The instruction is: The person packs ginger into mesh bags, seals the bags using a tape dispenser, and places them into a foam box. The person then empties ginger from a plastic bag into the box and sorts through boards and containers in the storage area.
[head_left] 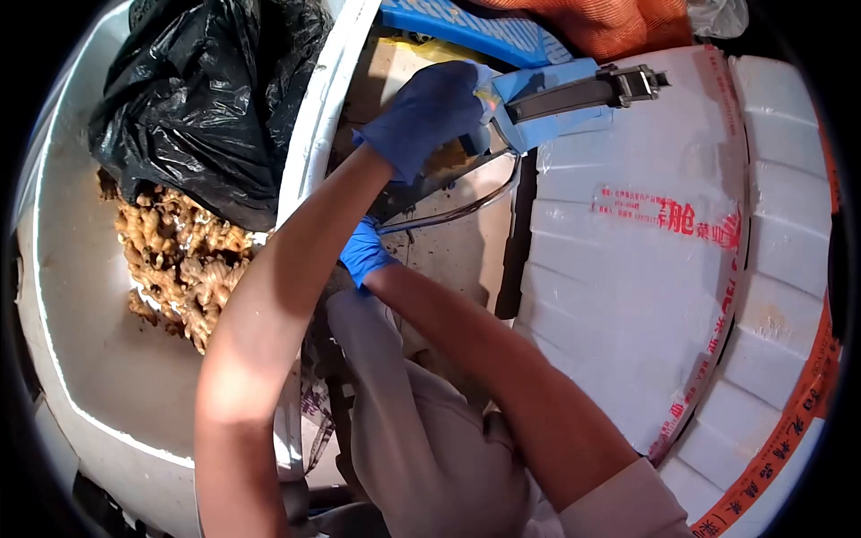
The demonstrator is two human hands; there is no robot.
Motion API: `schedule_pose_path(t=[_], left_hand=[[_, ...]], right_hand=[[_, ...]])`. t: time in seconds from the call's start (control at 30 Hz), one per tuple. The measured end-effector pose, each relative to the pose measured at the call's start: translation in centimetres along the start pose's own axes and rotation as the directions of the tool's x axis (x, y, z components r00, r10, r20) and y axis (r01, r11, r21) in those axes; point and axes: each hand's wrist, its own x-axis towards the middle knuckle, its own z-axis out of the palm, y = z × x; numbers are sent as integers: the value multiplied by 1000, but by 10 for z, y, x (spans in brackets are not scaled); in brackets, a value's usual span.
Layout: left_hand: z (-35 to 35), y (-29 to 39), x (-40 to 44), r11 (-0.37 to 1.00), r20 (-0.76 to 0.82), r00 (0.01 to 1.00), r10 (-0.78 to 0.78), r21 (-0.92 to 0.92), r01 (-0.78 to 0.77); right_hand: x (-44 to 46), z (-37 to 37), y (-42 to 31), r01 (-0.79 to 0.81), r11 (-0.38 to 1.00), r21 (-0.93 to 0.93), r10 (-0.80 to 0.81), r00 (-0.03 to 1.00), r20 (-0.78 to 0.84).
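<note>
My left hand (429,115), in a dark blue glove, reaches across to the top middle. Its fingers are bent against a small shiny piece at the near end of a light blue device (549,103) with a dark strip and a metal end. What the fingertips grip, if anything, I cannot make out. Lower down, my right hand (363,251) wears a brighter blue glove. My left forearm partly covers it, and its fingers are hidden. Close to it runs a thin curved dark bar (457,212), whose contact with the hand I cannot tell.
On the left, a large white tub (90,377) holds ginger roots (184,255) and a black plastic bag (202,99). White foam boxes (619,296) with red print stand on the right. A blue plastic crate (466,31) and orange mesh cloth (601,22) lie at the back.
</note>
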Motion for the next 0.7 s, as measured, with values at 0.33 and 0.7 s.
schedule_pose_path(t=[0.33, 0.7], left_hand=[[-6, 28, 3, 980, 14, 996, -93, 175, 89], [9, 59, -38, 973, -23, 982, 187, 140, -182]], right_hand=[[-28, -98, 147, -160, 654, 739, -25, 972, 232], [-112, -161, 383, -369, 212, 905, 653, 743, 150]])
